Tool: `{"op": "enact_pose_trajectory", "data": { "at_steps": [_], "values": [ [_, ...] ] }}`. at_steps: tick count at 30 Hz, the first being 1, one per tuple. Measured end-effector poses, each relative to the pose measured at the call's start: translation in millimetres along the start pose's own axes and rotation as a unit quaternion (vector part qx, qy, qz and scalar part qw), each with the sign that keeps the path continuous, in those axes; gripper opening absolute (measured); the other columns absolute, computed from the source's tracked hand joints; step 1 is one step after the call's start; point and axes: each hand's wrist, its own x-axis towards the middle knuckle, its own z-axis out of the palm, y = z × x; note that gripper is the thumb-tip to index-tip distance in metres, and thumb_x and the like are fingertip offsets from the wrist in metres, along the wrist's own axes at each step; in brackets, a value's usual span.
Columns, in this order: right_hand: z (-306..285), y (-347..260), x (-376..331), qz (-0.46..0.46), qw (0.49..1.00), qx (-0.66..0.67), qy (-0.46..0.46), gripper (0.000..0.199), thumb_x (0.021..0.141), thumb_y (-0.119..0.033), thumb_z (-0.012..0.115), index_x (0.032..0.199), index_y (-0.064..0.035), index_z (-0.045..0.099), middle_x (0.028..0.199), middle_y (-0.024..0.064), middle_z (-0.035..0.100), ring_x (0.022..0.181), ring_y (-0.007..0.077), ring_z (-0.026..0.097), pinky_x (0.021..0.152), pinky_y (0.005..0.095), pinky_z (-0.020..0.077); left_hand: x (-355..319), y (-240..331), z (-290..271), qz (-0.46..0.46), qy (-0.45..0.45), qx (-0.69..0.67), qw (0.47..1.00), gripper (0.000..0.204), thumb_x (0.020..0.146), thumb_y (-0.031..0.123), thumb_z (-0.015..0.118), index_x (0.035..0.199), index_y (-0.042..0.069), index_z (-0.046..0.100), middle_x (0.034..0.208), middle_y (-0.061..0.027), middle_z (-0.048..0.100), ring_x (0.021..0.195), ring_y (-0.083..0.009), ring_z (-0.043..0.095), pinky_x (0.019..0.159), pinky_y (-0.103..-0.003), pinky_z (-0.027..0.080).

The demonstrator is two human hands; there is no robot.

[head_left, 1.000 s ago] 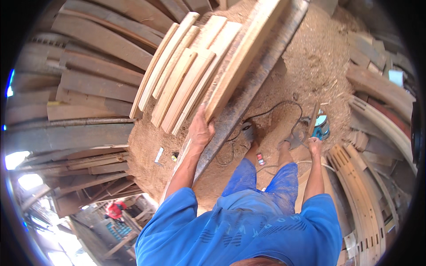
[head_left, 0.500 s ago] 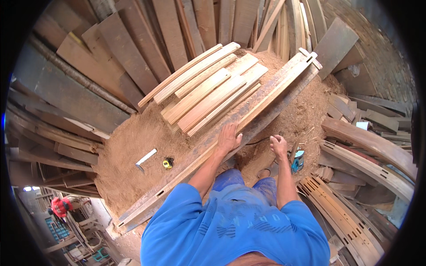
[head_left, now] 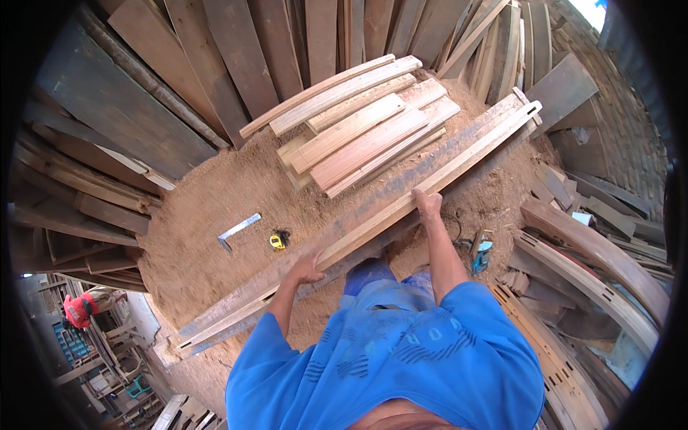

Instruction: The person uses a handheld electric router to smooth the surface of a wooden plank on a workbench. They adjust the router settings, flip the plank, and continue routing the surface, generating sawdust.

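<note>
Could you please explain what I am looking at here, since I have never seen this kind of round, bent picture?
There is no machine: a person in a blue shirt wears a wide-angle camera on the head, looking down, so straight edges curve near the rim. The left hand and right hand both grip a long wooden plank lying across a sawdust-covered floor. Behind it sits a stack of shorter boards. On the sawdust lie a metal square and a yellow tape measure. Dark planks lean all around.
</note>
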Motion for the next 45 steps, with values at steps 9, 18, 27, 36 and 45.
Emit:
{"op": "enact_pose_trajectory", "data": {
  "at_steps": [9,18,27,36,45],
  "values": [
    [-53,55,-17,0.071,0.945,0.317,-0.044,0.035,0.077,-0.001,0.073,0.11,0.0087,0.062,0.099,0.0148,0.069,0.081,0.0248,0.069,0.074,0.0396,0.0574,-7,53,40,-0.083,-0.014,0.118,0.989,0.133,0.062,0.037,0.087,0.16,0.014,-0.001,0.152,-0.0347,0.029,0.138,-0.0515,0.033,0.116,-0.056,0.029],
    [-171,17,-35,-0.094,0.969,0.224,-0.048,0.039,0.088,-0.026,0.071,0.108,0.0062,0.064,0.093,0.0085,0.071,0.074,0.0189,0.067,0.069,0.0353,0.0564,-21,154,6,0.108,0.001,-0.019,0.994,0.117,0.055,0.031,0.079,0.156,0.005,0.025,0.139,-0.0289,0.05,0.129,-0.0438,0.047,0.115,-0.045,0.035],
    [-294,-14,-47,-0.171,0.84,0.508,-0.085,0.06,0.096,-0.039,0.066,0.143,-0.007,0.046,0.122,0.0032,0.059,0.11,0.0153,0.055,0.097,0.0343,0.0441,29,349,32,0.245,-0.07,-0.186,0.949,0.111,0.059,0.023,0.071,0.156,0.0,0.023,0.146,-0.0274,0.046,0.138,-0.0334,0.045,0.115,-0.035,0.034],
    [-392,-70,-97,-0.282,0.84,0.463,0.014,0.05,0.094,-0.028,0.069,0.132,-0.0001,0.053,0.115,0.0034,0.058,0.107,0.0125,0.054,0.095,0.0283,0.0448,21,439,45,0.288,-0.066,-0.114,0.948,0.118,0.059,0.027,0.072,0.158,0.0,0.015,0.157,-0.0252,0.031,0.145,-0.0349,0.032,0.12,-0.038,0.026],
    [-479,-174,-165,-0.416,0.789,0.452,0.025,0.053,0.095,-0.034,0.065,0.131,0.003,0.054,0.118,0.0091,0.06,0.107,0.0162,0.058,0.093,0.0316,0.048,1,546,0,0.399,0.039,-0.074,0.913,0.119,0.058,0.023,0.074,0.159,0.003,0.015,0.136,-0.0267,0.044,0.127,-0.0406,0.044,0.113,-0.044,0.034]
  ]
}}
